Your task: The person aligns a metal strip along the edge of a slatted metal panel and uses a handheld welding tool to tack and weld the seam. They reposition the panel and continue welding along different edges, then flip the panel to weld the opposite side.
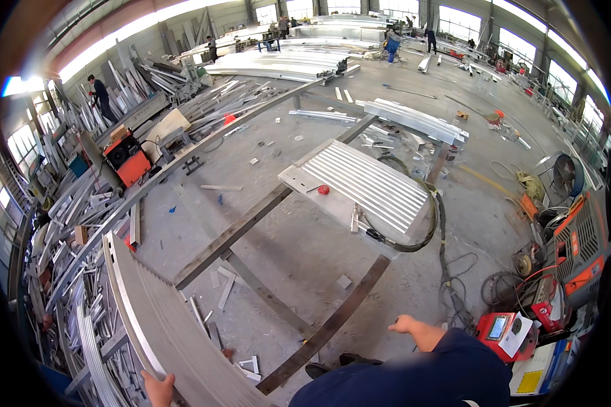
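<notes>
At the lower left, my left hand (159, 389) grips the near edge of a long grey ribbed metal panel (176, 325). The panel leans across the steel frame's left side, with its pale rim facing the scrap. My right hand (409, 325) hangs over the floor in front of me, fingers loosely bent and partly apart, with nothing visible in it. Nearest to it is the dark crossbar (336, 319) of the frame. Farther off, a ribbed silver panel (366, 183) lies on the frame, with a red tape measure (324, 190) and a welding torch (355, 217) on it.
Heaped metal offcuts (81, 285) fill the left side. An orange machine (134, 163) stands among them. At right are a red welding machine (506, 332), an orange-grey unit (577, 244), a fan (565, 175) and cables (442, 251) on the floor. A person (102, 98) works at far left.
</notes>
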A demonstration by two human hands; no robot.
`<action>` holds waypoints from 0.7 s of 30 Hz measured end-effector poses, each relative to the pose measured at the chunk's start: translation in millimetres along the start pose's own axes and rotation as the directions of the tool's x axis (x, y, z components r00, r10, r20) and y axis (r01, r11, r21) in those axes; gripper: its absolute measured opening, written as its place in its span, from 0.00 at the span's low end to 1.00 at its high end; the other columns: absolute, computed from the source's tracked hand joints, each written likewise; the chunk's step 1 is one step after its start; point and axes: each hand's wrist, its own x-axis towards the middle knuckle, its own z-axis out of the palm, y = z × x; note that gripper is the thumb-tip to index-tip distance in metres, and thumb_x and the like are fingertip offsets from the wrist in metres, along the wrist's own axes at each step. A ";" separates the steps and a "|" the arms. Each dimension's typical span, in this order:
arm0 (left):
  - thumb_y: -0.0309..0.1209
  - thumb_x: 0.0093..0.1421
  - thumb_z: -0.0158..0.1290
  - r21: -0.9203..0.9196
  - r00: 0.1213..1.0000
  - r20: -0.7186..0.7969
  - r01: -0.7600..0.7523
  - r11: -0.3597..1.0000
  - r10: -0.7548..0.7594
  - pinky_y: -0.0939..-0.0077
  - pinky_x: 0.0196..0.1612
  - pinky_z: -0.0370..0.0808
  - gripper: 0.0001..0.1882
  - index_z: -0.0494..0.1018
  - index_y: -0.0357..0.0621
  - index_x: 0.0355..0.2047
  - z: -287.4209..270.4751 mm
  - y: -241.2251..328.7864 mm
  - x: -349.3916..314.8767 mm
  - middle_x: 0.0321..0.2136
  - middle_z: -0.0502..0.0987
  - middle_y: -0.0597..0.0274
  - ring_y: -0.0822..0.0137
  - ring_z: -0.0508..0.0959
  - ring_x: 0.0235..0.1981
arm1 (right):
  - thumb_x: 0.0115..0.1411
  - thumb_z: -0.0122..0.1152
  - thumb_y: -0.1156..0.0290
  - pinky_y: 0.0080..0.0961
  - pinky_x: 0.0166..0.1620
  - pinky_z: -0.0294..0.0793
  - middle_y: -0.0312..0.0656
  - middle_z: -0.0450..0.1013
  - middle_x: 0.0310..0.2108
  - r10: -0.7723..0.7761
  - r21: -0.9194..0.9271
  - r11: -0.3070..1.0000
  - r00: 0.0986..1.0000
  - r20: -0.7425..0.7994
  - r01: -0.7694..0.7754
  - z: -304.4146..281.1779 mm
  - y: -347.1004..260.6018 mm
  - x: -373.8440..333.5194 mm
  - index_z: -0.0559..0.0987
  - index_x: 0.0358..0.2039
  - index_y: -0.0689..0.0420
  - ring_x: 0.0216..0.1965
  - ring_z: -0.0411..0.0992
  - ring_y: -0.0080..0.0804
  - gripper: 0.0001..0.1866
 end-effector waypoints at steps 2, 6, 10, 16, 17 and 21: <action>0.35 0.43 0.66 0.025 0.999 -0.035 -0.014 1.000 0.015 0.60 0.58 0.69 0.48 0.57 0.20 0.60 -0.3 -1.6 2.8 0.50 0.71 0.29 0.40 0.73 0.54 | 0.52 0.66 0.41 0.36 0.57 0.72 0.55 0.76 0.51 0.036 0.030 0.999 0.997 -0.072 -0.034 10.3 14.2 3.4 0.80 0.50 0.64 0.53 0.74 0.49 0.38; 0.35 0.44 0.65 0.010 0.982 -0.156 -0.107 0.994 0.107 0.59 0.57 0.70 0.44 0.60 0.22 0.57 6.6 -15.2 2.7 0.50 0.71 0.29 0.41 0.73 0.53 | 0.54 0.63 0.40 0.36 0.56 0.72 0.55 0.76 0.51 0.069 0.147 0.987 0.997 -0.019 -0.065 25.6 35.0 3.1 0.81 0.49 0.63 0.53 0.74 0.50 0.37; 0.34 0.44 0.64 0.028 0.999 -0.002 -0.053 0.998 0.053 0.60 0.54 0.71 0.40 0.63 0.24 0.55 -7.4 58.0 -14.5 0.48 0.73 0.32 0.43 0.75 0.50 | 0.58 0.56 0.38 0.38 0.56 0.72 0.55 0.76 0.51 -0.046 0.001 0.999 0.997 0.066 0.046 53.9 75.8 -30.1 0.81 0.47 0.63 0.53 0.74 0.50 0.37; 0.58 0.61 0.51 0.513 0.983 0.180 -0.121 0.850 0.032 0.54 0.48 0.73 0.39 0.75 0.23 0.45 -14.7 27.2 -9.6 0.40 0.79 0.31 0.42 0.79 0.44 | 0.60 0.51 0.36 0.45 0.48 0.75 0.54 0.79 0.31 -0.060 -0.004 0.998 0.980 0.188 0.062 71.3 41.1 -50.1 0.85 0.25 0.61 0.39 0.78 0.51 0.35; 0.58 0.61 0.51 0.436 0.978 0.182 -0.172 0.883 0.100 0.54 0.47 0.73 0.39 0.76 0.23 0.44 -8.9 3.6 4.9 0.39 0.79 0.31 0.43 0.79 0.41 | 0.60 0.51 0.37 0.46 0.46 0.76 0.53 0.79 0.28 -0.049 0.052 0.998 0.980 0.193 0.040 62.7 24.0 -56.7 0.85 0.22 0.61 0.37 0.78 0.51 0.36; 0.56 0.62 0.53 0.092 0.952 0.158 -0.279 0.956 0.263 0.54 0.37 0.71 0.35 0.78 0.25 0.32 32.4 -23.7 59.3 0.27 0.80 0.39 0.53 0.74 0.28 | 0.58 0.56 0.40 0.45 0.51 0.74 0.58 0.79 0.40 -0.036 0.126 0.991 0.999 -0.007 0.036 82.0 28.6 -59.2 0.85 0.34 0.63 0.46 0.76 0.53 0.33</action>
